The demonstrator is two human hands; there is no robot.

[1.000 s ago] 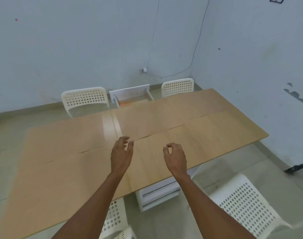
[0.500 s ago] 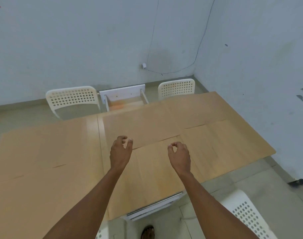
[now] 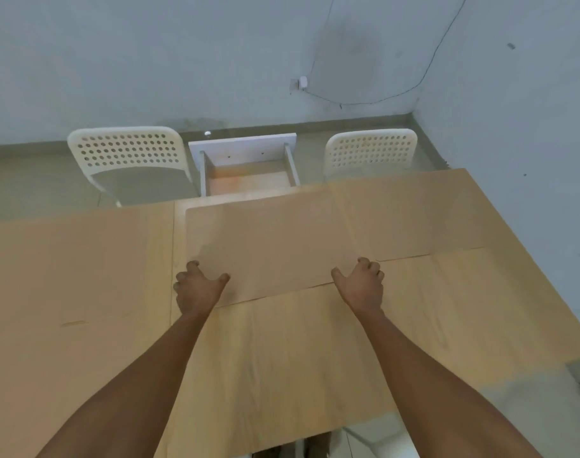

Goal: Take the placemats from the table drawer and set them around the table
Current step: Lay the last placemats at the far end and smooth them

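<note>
A wood-coloured placemat [image 3: 269, 246] lies flat at the far middle of the table [image 3: 179, 233], in front of the open white drawer [image 3: 242, 150]. My left hand [image 3: 197, 289] is at its near left corner, thumb on top and fingers curled at the edge. My right hand [image 3: 361, 282] grips the near right corner the same way. More placemats of the same colour lie around it: one in front of me [image 3: 282, 352], one at the right [image 3: 414, 213], one at the left [image 3: 67, 259]. Only the drawer's bare wooden bottom shows.
Two white perforated chairs stand beyond the far edge, one left [image 3: 126, 157] and one right [image 3: 371, 150] of the drawer. A grey wall [image 3: 530, 160] runs close along the table's right end. A cable hangs on the back wall.
My view has swung to face the drawer squarely. Both hands, earlier hovering pinched above the table, have reached forward and come down onto the near corners of the far middle placemat.
</note>
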